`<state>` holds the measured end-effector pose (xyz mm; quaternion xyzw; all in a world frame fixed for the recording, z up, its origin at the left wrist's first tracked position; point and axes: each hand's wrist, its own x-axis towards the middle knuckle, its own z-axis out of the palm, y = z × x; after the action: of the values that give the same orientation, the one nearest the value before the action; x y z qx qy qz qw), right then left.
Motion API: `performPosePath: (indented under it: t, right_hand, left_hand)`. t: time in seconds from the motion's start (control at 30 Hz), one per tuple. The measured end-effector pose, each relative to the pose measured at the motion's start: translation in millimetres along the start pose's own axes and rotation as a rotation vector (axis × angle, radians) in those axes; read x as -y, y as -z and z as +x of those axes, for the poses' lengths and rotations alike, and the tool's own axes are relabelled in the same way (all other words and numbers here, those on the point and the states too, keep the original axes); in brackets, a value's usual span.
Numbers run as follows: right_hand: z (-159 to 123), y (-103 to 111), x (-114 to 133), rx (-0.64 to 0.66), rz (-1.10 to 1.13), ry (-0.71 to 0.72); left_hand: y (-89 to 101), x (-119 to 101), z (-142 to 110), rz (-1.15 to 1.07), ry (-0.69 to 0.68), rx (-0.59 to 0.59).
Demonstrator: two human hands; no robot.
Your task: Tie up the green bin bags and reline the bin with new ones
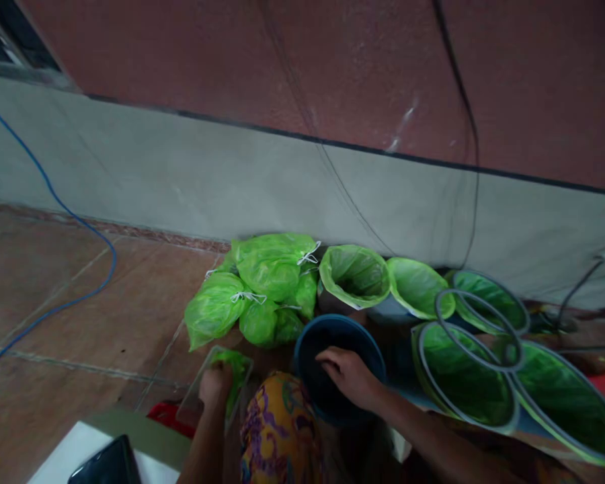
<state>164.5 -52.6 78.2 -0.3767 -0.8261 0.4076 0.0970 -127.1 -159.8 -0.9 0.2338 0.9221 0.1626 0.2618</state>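
Inside the tray (192,398), green plastic (238,371) lies at my left hand (216,386), grip unclear; right hand (351,376), fingers half-curled over bucket (355,336), can't tell if gripping. Bins (392,309) hold green liners (417,286).

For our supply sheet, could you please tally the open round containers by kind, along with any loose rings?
Round bins lined with green plastic: 5
Round blue plastic bucket: 1
Loose thin grey ring: 1
Total: 7
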Motion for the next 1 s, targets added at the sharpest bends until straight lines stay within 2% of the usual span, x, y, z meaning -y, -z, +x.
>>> performPosePath:
  t: [0.07,0.13,0.17,0.27,0.37,0.43,0.5,0.6,0.73,0.93,1.0]
  right_hand:
    - [3,9,9,-0.057,0.018,0.022]
    - [4,20,22,-0.122,0.043,0.034]
    - [4,26,32,-0.157,0.058,0.036]
    - [-3,48,69,-0.256,0.093,0.109]
    - [-16,74,111,-0.321,0.023,0.313]
    - [-26,88,131,-0.338,-0.081,0.428]
    - [-35,98,140,-0.335,-0.189,0.446]
    - [-48,110,131,-0.385,-0.293,0.302]
    - [-75,131,100,-0.525,-0.34,0.08]
    - [-118,162,62,-0.73,-0.295,-0.157]
    - [-128,169,53,-0.785,-0.283,-0.229]
  left_hand:
    - [30.8,-17,-4,-0.099,-0.074,-0.069]
    - [64.2,-41,-15,-0.329,-0.255,-0.133]
    - [79.8,-54,-25,-0.441,-0.347,-0.123]
    - [115.7,-95,-65,-0.556,-0.569,0.089]
    - [134.7,-129,-113,-0.418,-0.808,0.259]
    - [141.9,-147,-143,-0.326,-0.965,0.275]
    - [147.4,-160,-165,-0.284,-1.089,0.258]
    - [153.8,-174,-183,-0.243,-1.178,0.201]
    - [158.7,-179,-186,-0.137,-1.207,0.101]
    - [162.6,-171,-175,0.021,-1.263,-0.18]
    - [165.1,-168,-172,0.054,-1.243,-0.292]
